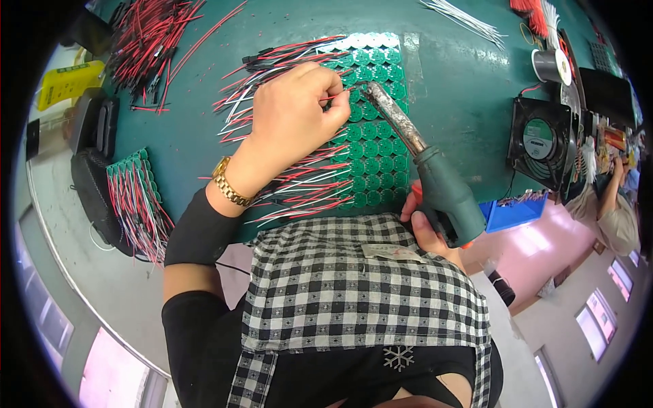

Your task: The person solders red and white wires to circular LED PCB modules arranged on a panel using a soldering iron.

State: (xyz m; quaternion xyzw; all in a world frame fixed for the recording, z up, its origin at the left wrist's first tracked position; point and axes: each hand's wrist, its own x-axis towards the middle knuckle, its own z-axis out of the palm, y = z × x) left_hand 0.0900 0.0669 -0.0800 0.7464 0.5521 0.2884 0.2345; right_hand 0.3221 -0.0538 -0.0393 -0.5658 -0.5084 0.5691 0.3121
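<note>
A panel of several small round green circuit boards (376, 146) lies on the green table (462, 88), with red, white and black wires soldered along its left side. My left hand (294, 112) rests over the panel's upper left and pinches a thin red wire (333, 98) between its fingertips. My right hand (427, 228) grips the dark green handle of a soldering iron (439, 183). The iron's metal tip (371, 88) reaches up to the boards right beside my left fingertips.
A pile of loose red and black wires (153, 37) lies at the table's upper left. Another wired green panel (136, 197) sits at the left edge. A black fan (541, 139), a solder spool (551, 64), white wires (466, 20) and a blue tray (513, 214) stand at right.
</note>
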